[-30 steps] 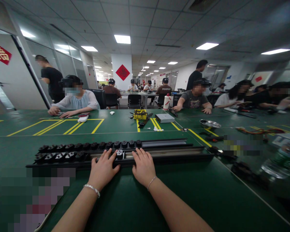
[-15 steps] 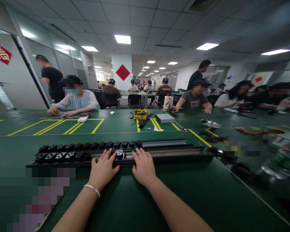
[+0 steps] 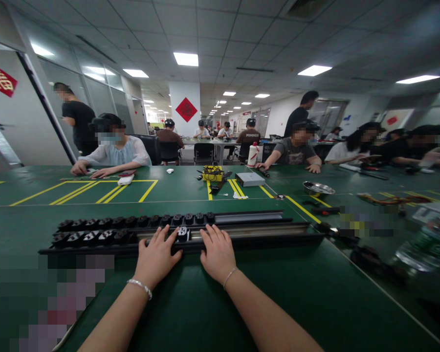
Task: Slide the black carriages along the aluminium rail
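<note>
A long black rail (image 3: 267, 239) lies across the green table, with round black socket-like modules (image 3: 90, 238) seated along its left part. My left hand (image 3: 156, 256) rests on the rail, fingers spread, just left of a single module with a white-patterned face (image 3: 183, 233). On that module's other side, my right hand (image 3: 217, 252) lies on the rail with fingers stretched out. Neither hand is closed around anything. Behind runs a second black rail (image 3: 249, 216), its left part lined with several similar modules (image 3: 165, 220).
Farther back on the table (image 3: 278, 303) are a yellow block wound with black cable (image 3: 212, 173), a grey box (image 3: 250, 179) and a metal dish (image 3: 318, 187). A clear plastic bottle (image 3: 427, 242) is at the right. People (image 3: 115, 146) sit along the far side.
</note>
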